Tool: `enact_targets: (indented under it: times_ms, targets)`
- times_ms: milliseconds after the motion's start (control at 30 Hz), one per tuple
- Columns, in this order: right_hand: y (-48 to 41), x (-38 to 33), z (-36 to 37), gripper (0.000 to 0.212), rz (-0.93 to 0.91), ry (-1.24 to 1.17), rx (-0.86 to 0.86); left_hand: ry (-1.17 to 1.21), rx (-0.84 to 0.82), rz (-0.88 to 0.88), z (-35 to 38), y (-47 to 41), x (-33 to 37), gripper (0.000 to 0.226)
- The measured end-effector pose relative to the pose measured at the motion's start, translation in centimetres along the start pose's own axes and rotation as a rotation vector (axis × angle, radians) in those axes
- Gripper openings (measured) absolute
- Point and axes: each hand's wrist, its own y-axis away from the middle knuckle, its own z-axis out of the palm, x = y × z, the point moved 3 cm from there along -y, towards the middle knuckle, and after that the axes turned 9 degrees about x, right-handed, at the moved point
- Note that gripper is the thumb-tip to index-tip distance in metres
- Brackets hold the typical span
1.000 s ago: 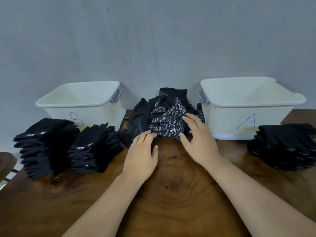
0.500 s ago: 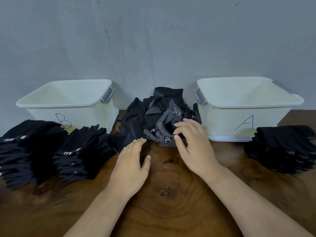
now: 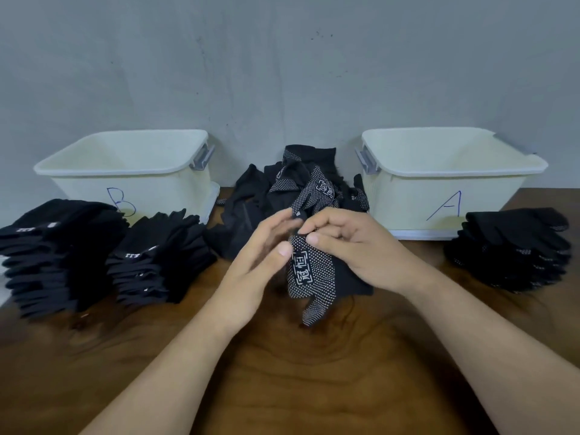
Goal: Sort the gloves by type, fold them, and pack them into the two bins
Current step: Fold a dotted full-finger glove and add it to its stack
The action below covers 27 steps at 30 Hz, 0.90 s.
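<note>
Both hands pinch the top edge of a dotted glove (image 3: 314,274), the right hand (image 3: 354,246) with fingers curled over the cuff and the left hand (image 3: 260,265) with thumb pressed against its face, so that it hangs over the table (image 3: 298,372), its printed logo facing the camera. Just behind the grip lies a loose pile (image 3: 295,186) of unsorted black gloves. Left of the grip stand two stacks of folded plain gloves (image 3: 160,259) (image 3: 56,249), in front of bin B (image 3: 131,171). Right of the grip, a stack of dotted gloves (image 3: 511,249) sits just in front of bin A (image 3: 448,174). Both bins back onto a grey wall (image 3: 282,64).
</note>
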Motion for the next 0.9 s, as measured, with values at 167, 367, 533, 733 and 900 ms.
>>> enact_targets:
  times_ms: [167, 367, 533, 733, 900]
  targets:
    - [0.6, 1.4, -1.5, 0.012, 0.078, 0.114, 0.070, 0.041, -0.026, -0.156, 0.1, -0.5, -0.7, 0.045]
    - [3.5, 5.5, -3.7, 0.033, -0.001, 0.769, 0.159, -0.538, 0.232, -0.027, -1.1, -1.4, -2.4, 0.039]
    - [5.1, 6.2, -5.2, 0.022, -0.199, 0.684, 0.078, -0.779, 0.013, 0.282, 1.5, -0.3, -1.6, 0.011]
    - [6.3, 5.9, -4.2, 0.016, -0.188, 0.672, 0.040, -1.137, -0.064, 0.357, 2.8, 0.2, -2.0, 0.034]
    - [6.6, 5.1, -2.9, 0.018, -0.204, 0.579, 0.151, -1.113, -0.008, 0.315, 2.7, -0.1, -1.9, 0.026]
